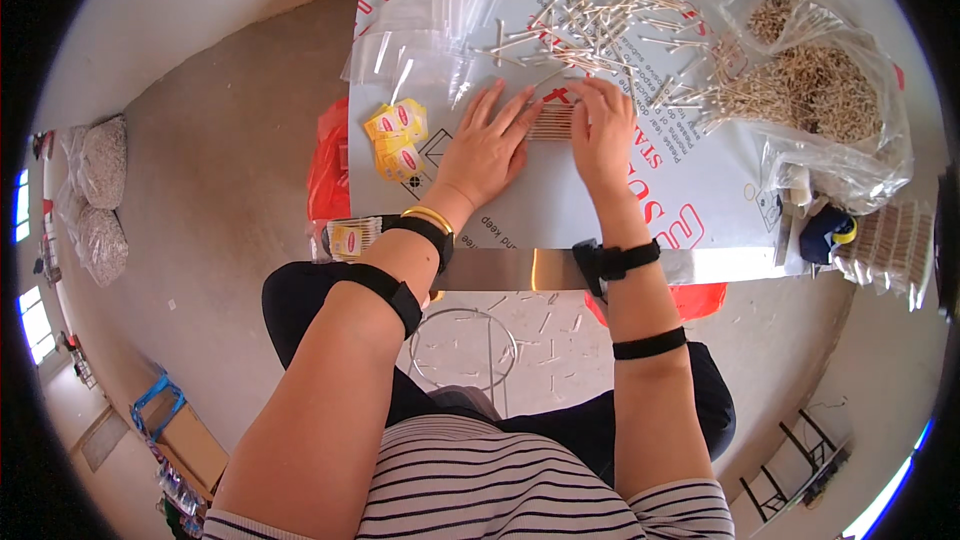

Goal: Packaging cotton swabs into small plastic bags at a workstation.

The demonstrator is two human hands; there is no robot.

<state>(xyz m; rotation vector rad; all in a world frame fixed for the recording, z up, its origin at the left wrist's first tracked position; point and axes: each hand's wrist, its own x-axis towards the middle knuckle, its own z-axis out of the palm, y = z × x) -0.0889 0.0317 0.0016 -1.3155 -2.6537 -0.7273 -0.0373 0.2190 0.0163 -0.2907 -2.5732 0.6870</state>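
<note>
A row of cotton swabs (550, 123) lies side by side on the grey, printed tabletop, between my two hands. My left hand (485, 148) rests at the row's left end, palm down with its fingers stretched and apart; the thumb side touches the swab tips. At the right end, my right hand (606, 135) has its fingers bent and apart, with the thumb against the swabs. Just beyond my fingertips spreads a loose heap of cotton swabs (605, 15). Left of my left hand are small yellow printed cards (398, 140) and a stack of clear plastic bags (410, 40).
A large clear bag (890, 140) of cotton swabs stands open at the right, beside a tape dispenser (828, 233) and bundled swab packs (885, 255). A filled pack (350, 238) lies at the left front edge. A red bag (328, 165) hangs at the table's left side.
</note>
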